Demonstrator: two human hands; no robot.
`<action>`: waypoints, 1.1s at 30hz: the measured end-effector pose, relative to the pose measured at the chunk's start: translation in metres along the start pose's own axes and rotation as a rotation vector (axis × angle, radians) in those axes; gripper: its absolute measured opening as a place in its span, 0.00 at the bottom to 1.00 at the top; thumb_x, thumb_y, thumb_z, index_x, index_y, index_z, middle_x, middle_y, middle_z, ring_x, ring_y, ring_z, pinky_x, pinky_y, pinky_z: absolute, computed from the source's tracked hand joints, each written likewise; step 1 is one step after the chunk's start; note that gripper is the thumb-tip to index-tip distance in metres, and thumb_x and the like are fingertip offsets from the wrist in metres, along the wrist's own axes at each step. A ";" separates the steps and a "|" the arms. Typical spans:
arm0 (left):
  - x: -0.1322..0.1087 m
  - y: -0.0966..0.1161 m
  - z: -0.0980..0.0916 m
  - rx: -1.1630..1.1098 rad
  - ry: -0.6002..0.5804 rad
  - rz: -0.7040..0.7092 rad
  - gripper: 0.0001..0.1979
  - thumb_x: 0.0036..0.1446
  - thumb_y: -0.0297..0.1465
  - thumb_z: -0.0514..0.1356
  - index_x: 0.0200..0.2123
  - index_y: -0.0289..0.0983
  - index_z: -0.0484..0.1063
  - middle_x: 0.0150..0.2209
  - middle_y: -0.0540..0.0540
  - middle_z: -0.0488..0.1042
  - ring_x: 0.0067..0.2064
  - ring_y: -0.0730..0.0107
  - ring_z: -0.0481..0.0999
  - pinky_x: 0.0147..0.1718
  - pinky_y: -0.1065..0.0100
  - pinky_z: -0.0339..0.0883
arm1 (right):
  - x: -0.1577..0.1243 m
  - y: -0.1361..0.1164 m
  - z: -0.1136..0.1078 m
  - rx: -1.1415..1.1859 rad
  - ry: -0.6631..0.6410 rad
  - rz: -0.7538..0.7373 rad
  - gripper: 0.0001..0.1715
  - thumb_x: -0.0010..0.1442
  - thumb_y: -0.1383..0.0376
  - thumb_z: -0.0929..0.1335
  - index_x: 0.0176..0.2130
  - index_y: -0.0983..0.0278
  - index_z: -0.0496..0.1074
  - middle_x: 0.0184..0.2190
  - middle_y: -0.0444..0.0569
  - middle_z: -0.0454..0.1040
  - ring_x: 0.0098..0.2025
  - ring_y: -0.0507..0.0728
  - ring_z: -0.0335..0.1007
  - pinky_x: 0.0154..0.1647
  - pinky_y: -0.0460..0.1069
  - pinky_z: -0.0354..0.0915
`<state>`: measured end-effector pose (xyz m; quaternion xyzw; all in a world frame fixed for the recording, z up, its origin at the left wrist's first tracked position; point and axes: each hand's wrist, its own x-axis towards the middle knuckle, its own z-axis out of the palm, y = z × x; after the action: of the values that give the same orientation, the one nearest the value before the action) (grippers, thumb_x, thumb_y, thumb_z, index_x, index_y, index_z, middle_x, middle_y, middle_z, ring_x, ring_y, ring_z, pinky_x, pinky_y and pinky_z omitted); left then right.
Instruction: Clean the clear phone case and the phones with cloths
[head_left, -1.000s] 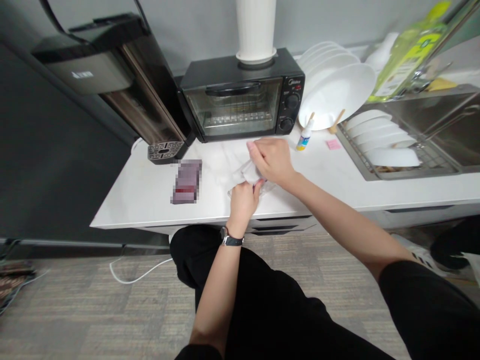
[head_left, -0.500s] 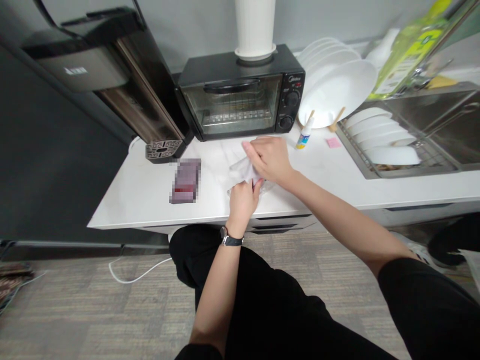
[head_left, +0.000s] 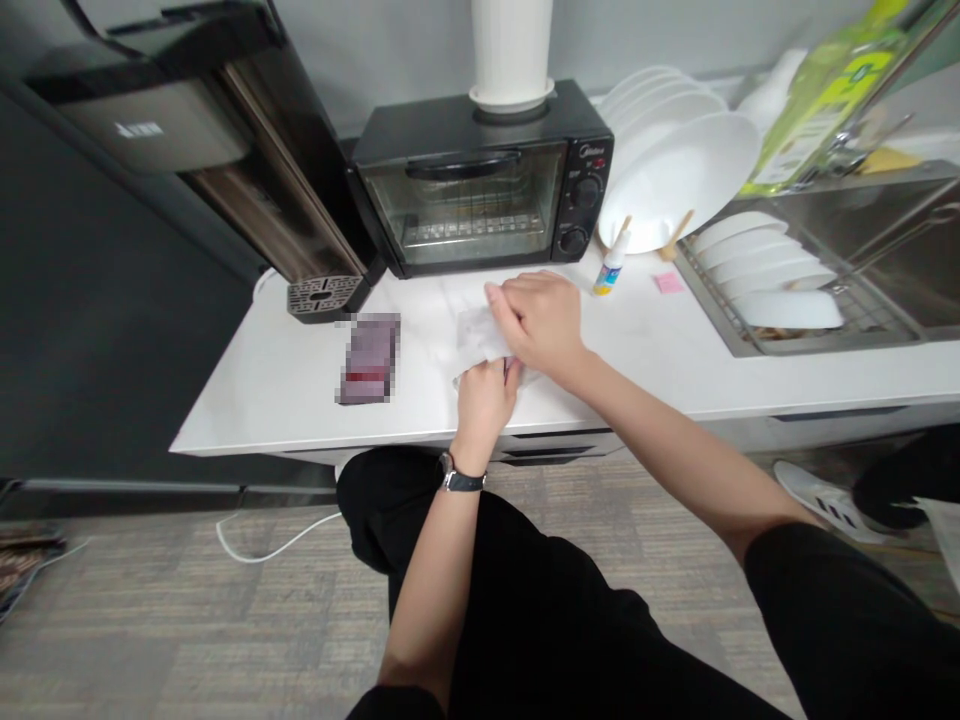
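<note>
My right hand [head_left: 544, 318] is closed in a fist, with a thin whitish sheet [head_left: 475, 334] coming out from under its fingers; I cannot tell whether it is tissue or plastic film. Just below and to the left, close against it, my left hand [head_left: 484, 402] is closed low over the counter. Its fingers press on a small thing that they mostly hide; only a clear, shiny edge and a dark bit show around them. A small white bottle [head_left: 608, 272] with a blue and yellow label stands to the right of my right hand, beside a pink sticky note [head_left: 668, 283].
On the white counter [head_left: 270, 400] lies a pixelated flat purple thing [head_left: 369, 358]. Behind stand a drink dispenser [head_left: 285, 200] and a toaster oven [head_left: 480, 190] carrying a white pot [head_left: 512, 50]. Racked plates [head_left: 682, 180] and a sink [head_left: 900, 270] are on the right. A person's shoe [head_left: 825, 500] shows below.
The whitish sheet, bunched and raised before, now lies flatter beneath my right hand. My right fist has shifted slightly; the left hand stays almost in place. The view has moved a little.
</note>
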<state>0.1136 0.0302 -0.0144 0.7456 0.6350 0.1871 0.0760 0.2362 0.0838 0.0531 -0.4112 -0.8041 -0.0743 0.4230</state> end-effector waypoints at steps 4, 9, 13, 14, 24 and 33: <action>-0.001 -0.004 0.004 -0.056 0.014 0.021 0.11 0.71 0.31 0.58 0.45 0.34 0.81 0.38 0.36 0.84 0.44 0.52 0.85 0.45 0.61 0.73 | -0.006 -0.002 0.003 -0.034 0.023 -0.039 0.34 0.80 0.56 0.53 0.27 0.61 0.71 0.24 0.48 0.68 0.32 0.59 0.60 0.38 0.57 0.52; -0.001 -0.005 0.006 -0.053 0.036 0.037 0.12 0.69 0.30 0.60 0.49 0.33 0.81 0.43 0.34 0.84 0.52 0.48 0.83 0.52 0.57 0.74 | -0.011 0.000 0.000 -0.037 -0.108 -0.331 0.30 0.79 0.56 0.56 0.30 0.60 0.73 0.27 0.48 0.69 0.33 0.59 0.60 0.37 0.56 0.51; -0.001 -0.003 0.005 -0.022 -0.003 0.009 0.15 0.72 0.33 0.57 0.50 0.31 0.81 0.40 0.33 0.85 0.48 0.50 0.84 0.48 0.60 0.74 | -0.010 0.002 -0.001 -0.081 0.043 -0.132 0.32 0.80 0.59 0.53 0.29 0.61 0.71 0.25 0.48 0.68 0.31 0.58 0.59 0.35 0.56 0.50; -0.001 -0.003 0.004 -0.017 -0.012 0.018 0.15 0.72 0.33 0.57 0.50 0.31 0.81 0.40 0.34 0.85 0.47 0.50 0.85 0.47 0.60 0.74 | -0.010 0.002 -0.001 -0.084 0.019 -0.204 0.32 0.79 0.58 0.54 0.29 0.61 0.71 0.25 0.48 0.69 0.31 0.58 0.59 0.35 0.56 0.50; -0.002 -0.004 0.003 -0.011 -0.011 0.026 0.13 0.72 0.33 0.58 0.45 0.34 0.82 0.39 0.35 0.85 0.47 0.50 0.84 0.47 0.59 0.74 | -0.007 0.004 -0.005 -0.076 -0.077 -0.298 0.31 0.79 0.56 0.55 0.29 0.61 0.72 0.25 0.48 0.70 0.30 0.58 0.59 0.35 0.56 0.48; -0.003 -0.004 0.004 -0.022 0.015 0.017 0.14 0.72 0.33 0.57 0.46 0.34 0.82 0.43 0.35 0.84 0.47 0.52 0.84 0.49 0.59 0.74 | -0.009 0.003 0.001 -0.090 0.007 -0.274 0.32 0.79 0.58 0.54 0.29 0.61 0.72 0.24 0.47 0.68 0.29 0.57 0.58 0.34 0.55 0.48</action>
<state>0.1105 0.0283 -0.0199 0.7488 0.6271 0.2002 0.0779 0.2402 0.0806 0.0453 -0.3159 -0.8469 -0.1690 0.3928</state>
